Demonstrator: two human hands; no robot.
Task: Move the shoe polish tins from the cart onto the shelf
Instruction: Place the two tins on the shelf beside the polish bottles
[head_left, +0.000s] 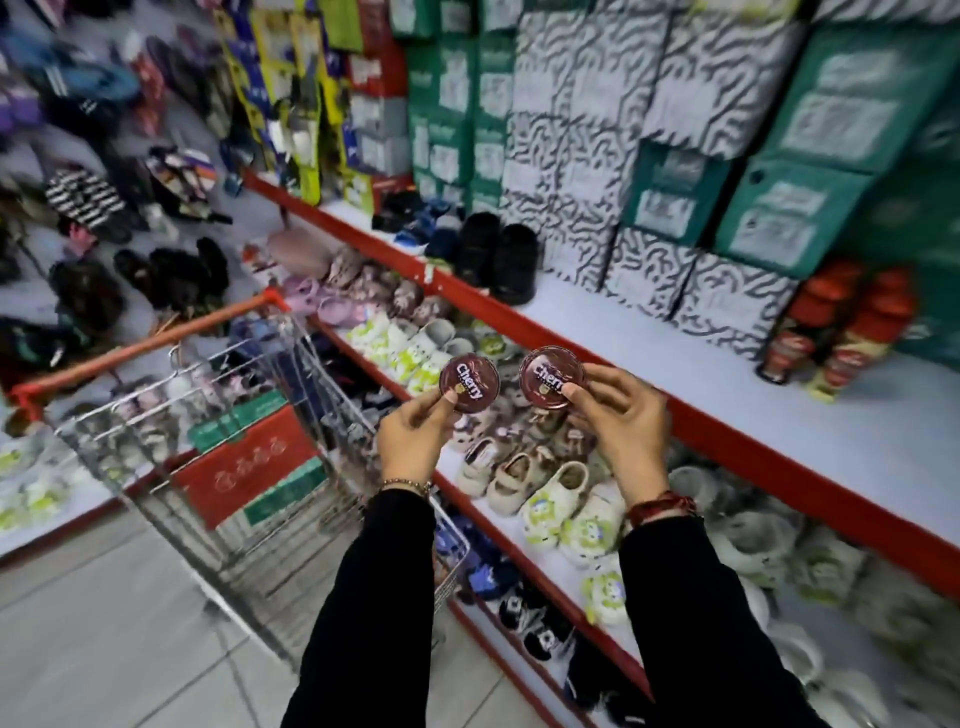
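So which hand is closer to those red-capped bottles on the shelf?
Right. The right hand, holding a tin, is just left of and below the bottles; the left hand is farther left, by the cart.

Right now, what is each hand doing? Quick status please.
Left hand: closed on a shoe polish tin, held up by its edge.
Right hand: closed on a second tin, also held above the shoes.

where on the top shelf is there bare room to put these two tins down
The top shelf is bare between the black shoes and the polish bottles, in front of the patterned boxes, and again right of the bottles. Left of the black shoes it is crowded. Both hands, left and right, hold tins.
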